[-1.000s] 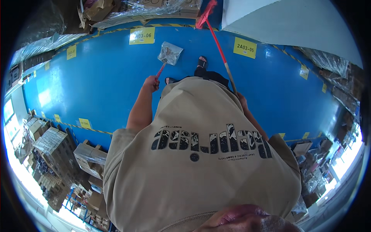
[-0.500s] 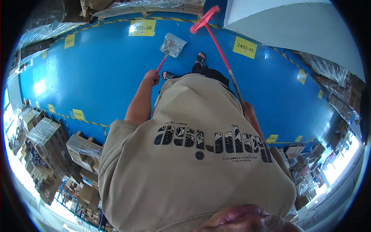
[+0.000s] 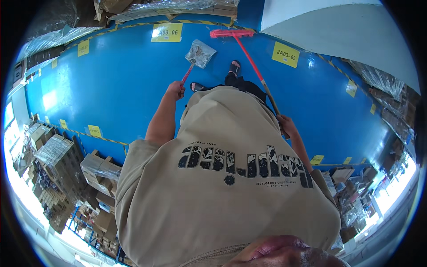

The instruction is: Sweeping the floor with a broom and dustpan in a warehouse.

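Note:
My left hand (image 3: pixel 176 90) is closed around the red handle of a long-handled dustpan (image 3: pixel 204 50). Its grey, shiny pan rests on the blue floor ahead of my feet, and some dark debris seems to lie in it near the handle. In my right hand (image 3: pixel 287 126) is the stick of a broom (image 3: pixel 250 58), gripped near its upper end. The broom's wide red head (image 3: pixel 231 34) lies on the floor beyond the dustpan, to its right, close to the striped tape. A gap separates broom head and pan.
Yellow-and-black tape (image 3: pixel 195 22) edges the blue floor (image 3: pixel 120 71), which carries yellow labels (image 3: pixel 167 32). Wrapped goods on pallets (image 3: pixel 178 10) stand past the far tape. A large pale curved surface (image 3: pixel 342 31) rises at far right. Stacked cartons (image 3: pixel 55 153) stand at left.
The broom head has turned from a slant to lying nearly crosswise, its right end now farther right and lower. My right hand shows more fully. The dustpan stays at about the same place.

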`<action>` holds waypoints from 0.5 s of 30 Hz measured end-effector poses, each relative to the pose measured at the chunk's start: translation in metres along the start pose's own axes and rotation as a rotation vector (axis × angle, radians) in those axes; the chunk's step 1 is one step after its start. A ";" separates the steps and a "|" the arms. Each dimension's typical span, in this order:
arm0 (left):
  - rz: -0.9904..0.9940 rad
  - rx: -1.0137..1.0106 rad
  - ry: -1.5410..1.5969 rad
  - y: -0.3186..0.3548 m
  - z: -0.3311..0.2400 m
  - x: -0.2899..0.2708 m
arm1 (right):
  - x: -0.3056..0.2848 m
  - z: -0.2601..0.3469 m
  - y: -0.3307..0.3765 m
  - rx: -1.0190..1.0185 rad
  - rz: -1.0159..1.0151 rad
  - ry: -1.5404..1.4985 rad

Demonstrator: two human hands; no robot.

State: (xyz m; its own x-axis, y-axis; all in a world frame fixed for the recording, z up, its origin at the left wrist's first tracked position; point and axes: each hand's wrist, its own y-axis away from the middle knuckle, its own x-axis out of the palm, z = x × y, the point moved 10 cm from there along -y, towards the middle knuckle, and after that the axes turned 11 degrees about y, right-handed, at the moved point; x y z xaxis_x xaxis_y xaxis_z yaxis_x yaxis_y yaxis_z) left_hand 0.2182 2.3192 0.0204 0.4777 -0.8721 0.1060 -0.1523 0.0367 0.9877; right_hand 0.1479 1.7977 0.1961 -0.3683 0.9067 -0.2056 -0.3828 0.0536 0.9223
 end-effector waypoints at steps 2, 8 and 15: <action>-0.004 0.004 -0.010 0.002 -0.005 0.003 | -0.005 0.008 -0.008 0.002 0.003 -0.004; -0.038 -0.001 -0.002 0.008 -0.017 0.005 | -0.009 0.074 -0.062 -0.143 -0.002 0.073; -0.006 0.004 0.015 -0.001 -0.040 0.014 | 0.003 0.121 -0.065 -0.098 -0.116 0.219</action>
State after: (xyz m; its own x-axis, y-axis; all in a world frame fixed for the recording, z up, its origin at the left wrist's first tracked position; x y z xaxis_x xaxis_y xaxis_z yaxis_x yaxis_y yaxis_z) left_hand 0.2596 2.3261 0.0252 0.4915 -0.8649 0.1019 -0.1528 0.0296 0.9878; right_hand 0.2741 1.8480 0.1746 -0.4877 0.7840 -0.3840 -0.5093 0.1017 0.8545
